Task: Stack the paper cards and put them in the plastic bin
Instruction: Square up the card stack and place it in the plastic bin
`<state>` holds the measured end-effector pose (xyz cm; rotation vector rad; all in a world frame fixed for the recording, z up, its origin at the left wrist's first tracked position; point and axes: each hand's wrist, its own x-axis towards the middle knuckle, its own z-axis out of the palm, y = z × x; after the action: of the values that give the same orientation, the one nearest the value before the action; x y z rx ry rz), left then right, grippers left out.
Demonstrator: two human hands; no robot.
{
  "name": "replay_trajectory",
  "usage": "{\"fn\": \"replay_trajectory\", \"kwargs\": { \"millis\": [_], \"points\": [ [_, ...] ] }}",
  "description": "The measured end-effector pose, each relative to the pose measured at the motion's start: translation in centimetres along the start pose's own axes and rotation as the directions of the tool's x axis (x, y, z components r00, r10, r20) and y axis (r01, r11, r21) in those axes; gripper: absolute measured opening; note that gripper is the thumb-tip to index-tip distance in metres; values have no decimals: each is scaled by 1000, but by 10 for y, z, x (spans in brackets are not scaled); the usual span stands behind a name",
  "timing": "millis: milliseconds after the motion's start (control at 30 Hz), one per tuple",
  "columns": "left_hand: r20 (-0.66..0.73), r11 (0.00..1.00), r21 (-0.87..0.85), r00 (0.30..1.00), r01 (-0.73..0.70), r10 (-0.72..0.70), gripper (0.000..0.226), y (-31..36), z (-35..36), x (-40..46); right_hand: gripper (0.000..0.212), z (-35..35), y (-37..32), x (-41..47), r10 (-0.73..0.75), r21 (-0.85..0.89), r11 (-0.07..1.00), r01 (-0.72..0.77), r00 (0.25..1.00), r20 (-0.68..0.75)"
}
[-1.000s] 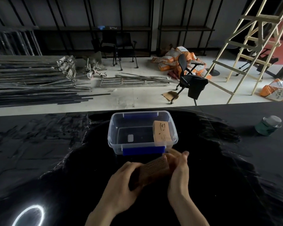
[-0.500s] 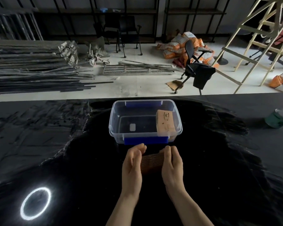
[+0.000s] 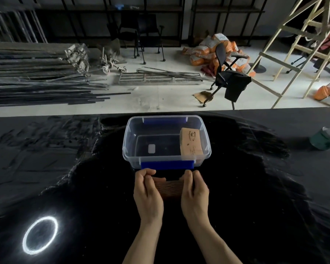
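Note:
A stack of brown paper cards (image 3: 171, 189) stands on edge on the black table, squeezed between my left hand (image 3: 148, 195) and my right hand (image 3: 194, 195), one palm at each end. Just beyond the hands sits the clear plastic bin (image 3: 131, 130) with blue latches front and back. Another brown stack of cards (image 3: 191, 144) with printed marks lies inside the bin along its right wall. A small white label shows on the bin floor.
A green jar with a clear lid (image 3: 325, 138) stands on the table at far right. A bright ring of light (image 3: 40, 235) reflects at lower left. Past the table's far edge are metal bars, an office chair and a wooden ladder on the floor.
The card stack went from tilted in both hands to level and pressed between flat palms close to the bin's front. The camera view has tipped downward a little.

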<state>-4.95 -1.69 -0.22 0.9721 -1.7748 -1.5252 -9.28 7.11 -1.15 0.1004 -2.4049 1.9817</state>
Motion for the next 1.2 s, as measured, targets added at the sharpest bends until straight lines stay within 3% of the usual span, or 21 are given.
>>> {"fn": "replay_trajectory", "kwargs": {
  "millis": [167, 300, 400, 500, 533, 633, 700, 767, 833, 900, 967, 1033, 1100, 1200],
  "points": [
    [24, 999, 39, 999, 30, -31, 22, -3, -1, 2, 28, 0, 6, -3, 10, -8, 1000, -10, 1000, -1],
    [228, 976, 182, 971, -116, 73, 24, 1, -20, 3, 29, 0, 4, -2, 40, 6, 999, -40, 999, 2],
    [515, 838, 360, 836, -409, 187, 41, 14, -46, 10, 31, 1, 4, -3, 53, 11, 999, -53, 999, -3],
    [790, 578, 462, 608, -672, 75, 63, 37, -51, 13, 32, 1, 4, -2, 72, 10, 997, -72, 997, -9],
    [809, 526, 479, 586, -703, 45, 69, 41, -48, 13, 32, 1, 2, -2, 87, 18, 996, -87, 996, -6],
    [780, 483, 526, 624, -700, 54, 67, 45, -42, 15, 29, -2, -5, -1, 106, 27, 994, -107, 993, 43],
    [759, 538, 535, 650, -651, 32, 64, 44, -43, 17, 22, -11, -10, 2, 98, 22, 995, -101, 989, 108],
    [719, 677, 495, 695, -544, 34, 59, 40, -45, 18, 14, -26, -17, 3, 106, 104, 986, -127, 976, 191],
    [631, 851, 361, 772, -380, 77, 53, 37, -48, 16, 37, -40, -25, 3, 161, 224, 946, -236, 937, 311],
    [539, 967, 210, 842, -144, 8, 54, 40, -48, 13, 52, -44, -32, 3, 139, 297, 912, -283, 894, 426],
    [484, 996, 81, 871, 43, -77, 50, 45, -45, 12, 49, -43, -43, 4, 82, 315, 917, -244, 889, 450],
    [497, 988, 26, 856, 153, -146, 49, 54, -46, 14, 46, -39, -50, 8, 39, 304, 935, -181, 906, 422],
    [544, 971, 0, 815, 241, -202, 54, 61, -51, 20, 44, -36, -56, 11, 11, 300, 941, -157, 900, 435],
    [572, 961, -17, 791, 275, -217, 36, 68, -56, 30, 41, -31, -66, 17, -5, 277, 951, -136, 890, 455]
  ]
}}
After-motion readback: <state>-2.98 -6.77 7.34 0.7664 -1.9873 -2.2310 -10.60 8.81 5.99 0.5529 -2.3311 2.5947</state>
